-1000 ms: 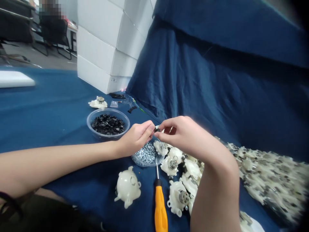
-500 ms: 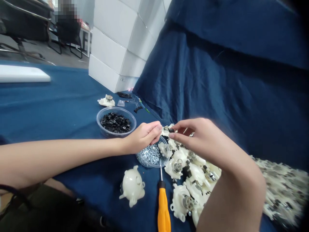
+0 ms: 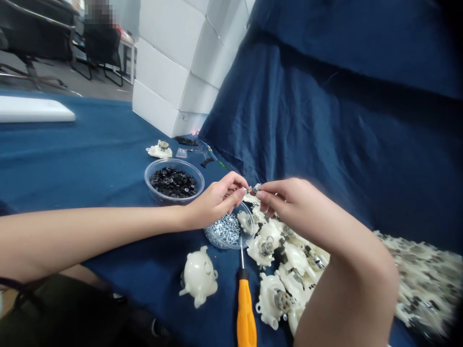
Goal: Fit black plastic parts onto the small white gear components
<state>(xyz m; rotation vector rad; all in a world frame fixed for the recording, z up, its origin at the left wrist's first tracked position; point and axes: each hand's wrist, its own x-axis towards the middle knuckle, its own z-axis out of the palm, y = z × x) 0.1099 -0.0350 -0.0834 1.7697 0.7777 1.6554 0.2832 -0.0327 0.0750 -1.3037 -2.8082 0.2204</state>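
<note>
This looks like a small-parts assembly workshop: a blue-cloth-covered bench point(image 3: 90, 130) holds a clear tub of screws point(image 3: 221, 229), white plastic housings point(image 3: 269, 299) and an orange-handled screwdriver point(image 3: 246, 308), beside stacked white cartons point(image 3: 166, 62).

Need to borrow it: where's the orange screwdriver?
In the head view, the orange screwdriver lies below the clear bowl of screws, right of a white plastic housing.

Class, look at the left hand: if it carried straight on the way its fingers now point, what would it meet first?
Probably the small metal part at its fingertips, between it and the right hand, though depth is hard to judge from this view.
</note>
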